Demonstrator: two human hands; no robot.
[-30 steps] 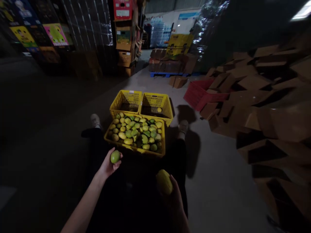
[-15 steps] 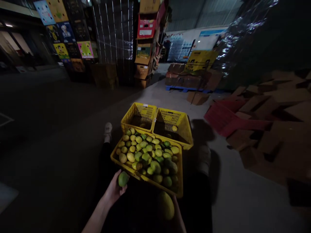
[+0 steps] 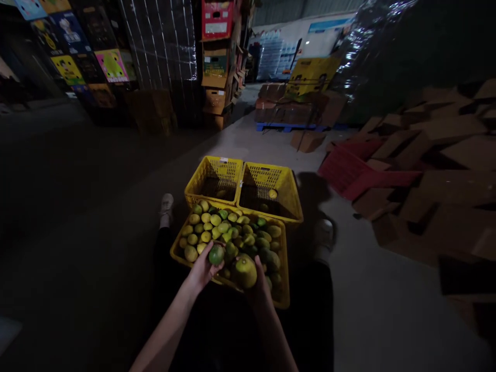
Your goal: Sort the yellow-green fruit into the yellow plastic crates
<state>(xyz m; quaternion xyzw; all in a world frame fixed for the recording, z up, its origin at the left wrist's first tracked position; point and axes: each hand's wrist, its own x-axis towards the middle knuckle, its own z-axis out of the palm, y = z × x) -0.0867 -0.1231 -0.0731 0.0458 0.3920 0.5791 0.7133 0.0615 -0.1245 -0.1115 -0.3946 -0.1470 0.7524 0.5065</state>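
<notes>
A yellow plastic crate (image 3: 287, 289) full of yellow and green lemons (image 3: 206, 226) stands between my legs. Over its near side, my left hand (image 3: 201, 269) is closed round a green lemon (image 3: 216, 254). My right hand (image 3: 260, 283) grips a larger yellow-green lemon (image 3: 246, 272), its pointed end turned up towards me. Both held lemons are close together, just above the pile. The fingers under the right-hand lemon are hidden.
Two more yellow crates, a left one (image 3: 190, 192) and a right one (image 3: 296, 204), stand behind the full crate with a few lemons inside. A red crate (image 3: 344, 170) and flattened cardboard boxes (image 3: 445, 191) lie to the right. Stacked cartons (image 3: 215, 67) and a blue pallet (image 3: 289, 127) stand farther back.
Both hands have moved forward and up over the full crate with their lemons, and closer together. The right-hand lemon has come up from below the crate's near edge. The view has shifted slightly.
</notes>
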